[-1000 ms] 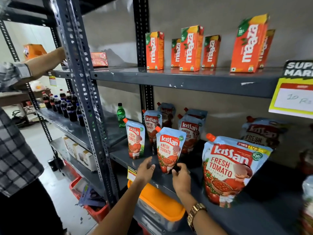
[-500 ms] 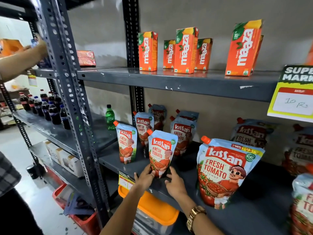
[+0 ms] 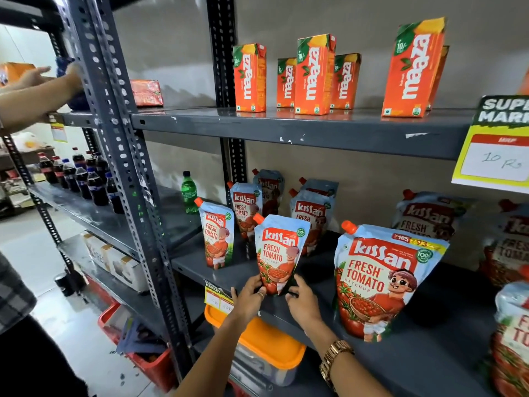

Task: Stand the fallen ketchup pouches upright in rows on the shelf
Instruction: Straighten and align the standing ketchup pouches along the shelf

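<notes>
A small Kissan ketchup pouch (image 3: 277, 253) stands upright near the front edge of the grey shelf (image 3: 415, 365). My left hand (image 3: 248, 299) touches its lower left corner and my right hand (image 3: 303, 300) its lower right corner, both cupped at its base. Another small pouch (image 3: 217, 239) stands upright to its left. Behind them stand two pouches (image 3: 245, 207) (image 3: 310, 217), with more pouches behind those. A large pouch (image 3: 380, 279) stands upright to the right, another large one (image 3: 429, 219) leans at the back. A pouch (image 3: 512, 336) is cut off at the right edge.
Orange Maaza juice cartons (image 3: 314, 75) line the shelf above. A yellow price card (image 3: 495, 156) hangs at the right. A green bottle (image 3: 189, 193) and dark cola bottles (image 3: 86, 179) stand on the left shelf. Another person's arm (image 3: 37, 93) reaches to the upper left shelf. An orange-lidded box (image 3: 266, 348) sits below.
Both my hands have closed in on the base of the front small pouch. The view has shifted slightly to the right. The other person's arm stays at the upper left shelf.
</notes>
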